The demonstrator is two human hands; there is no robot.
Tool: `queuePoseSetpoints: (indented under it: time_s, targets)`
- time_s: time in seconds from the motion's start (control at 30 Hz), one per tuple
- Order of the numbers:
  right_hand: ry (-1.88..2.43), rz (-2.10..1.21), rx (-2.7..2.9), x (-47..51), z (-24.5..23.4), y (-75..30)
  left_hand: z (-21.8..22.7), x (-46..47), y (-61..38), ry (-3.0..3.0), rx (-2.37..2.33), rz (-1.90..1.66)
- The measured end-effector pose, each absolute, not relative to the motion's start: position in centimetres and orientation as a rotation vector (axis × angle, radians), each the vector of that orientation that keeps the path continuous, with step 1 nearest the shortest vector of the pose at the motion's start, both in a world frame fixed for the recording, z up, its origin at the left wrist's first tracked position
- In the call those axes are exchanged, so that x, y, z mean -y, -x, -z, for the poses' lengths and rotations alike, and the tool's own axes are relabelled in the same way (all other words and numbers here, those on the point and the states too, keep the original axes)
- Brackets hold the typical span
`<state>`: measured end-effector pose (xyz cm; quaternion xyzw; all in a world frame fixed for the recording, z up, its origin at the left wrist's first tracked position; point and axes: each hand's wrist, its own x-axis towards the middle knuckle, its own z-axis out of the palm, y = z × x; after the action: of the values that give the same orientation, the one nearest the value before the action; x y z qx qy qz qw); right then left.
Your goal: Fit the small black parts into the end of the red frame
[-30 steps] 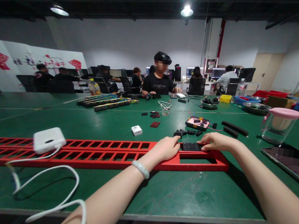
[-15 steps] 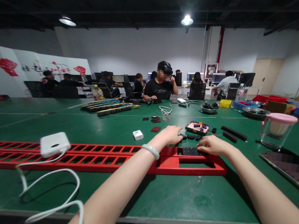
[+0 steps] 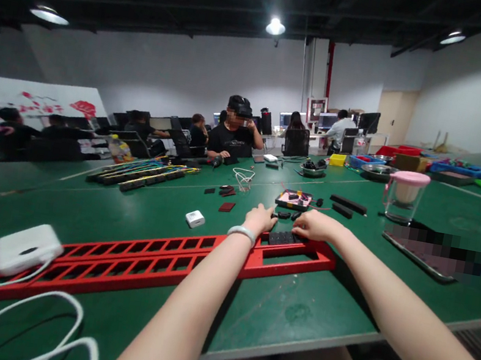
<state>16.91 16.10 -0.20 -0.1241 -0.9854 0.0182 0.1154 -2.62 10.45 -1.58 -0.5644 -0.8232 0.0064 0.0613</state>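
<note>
A flat black block (image 3: 282, 238) with a studded-looking top lies across the right end of a long red slotted frame (image 3: 151, 265). My right hand (image 3: 314, 224) has its bent fingers on the block's right end. At the block's left edge is my left hand (image 3: 260, 218), a pale bangle on its wrist. Its fingers curl downward, and whatever is beneath them is hidden. Just beyond the hands are small black parts (image 3: 283, 215) and an open case (image 3: 293, 199) with wires and pinkish pieces inside.
A white box (image 3: 28, 249) with a white cable sits on the frame's left part. To the right are a phone (image 3: 422, 255) and a pink-lidded cup (image 3: 405, 196). Black bars (image 3: 348, 205), wired strips (image 3: 143, 174) and a white gadget (image 3: 194, 218) lie around. A co-worker (image 3: 236, 132) sits opposite.
The view has turned right, so everything appears further left. My left hand has drawn back from the small black parts towards the block's left edge. The right hand stays at the block.
</note>
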Motion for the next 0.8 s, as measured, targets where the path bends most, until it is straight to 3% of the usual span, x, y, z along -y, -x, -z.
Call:
queuePoseSetpoints:
  time_s: [0.3,0.43,0.8]
  targets:
    - [0.347,-0.051,2.812,-15.8,0.1,-16.8,-0.7,-7.5,1.4,1.739,2.301,0.176]
    - [0.271,-0.096,2.596,-15.6,0.0,-16.7,-1.8,-3.6,-0.4,1.951,1.980,0.415]
    - [-0.154,-0.427,2.496,-11.0,-0.3,-16.0,-0.6,1.0,-2.9,2.054,1.824,0.449]
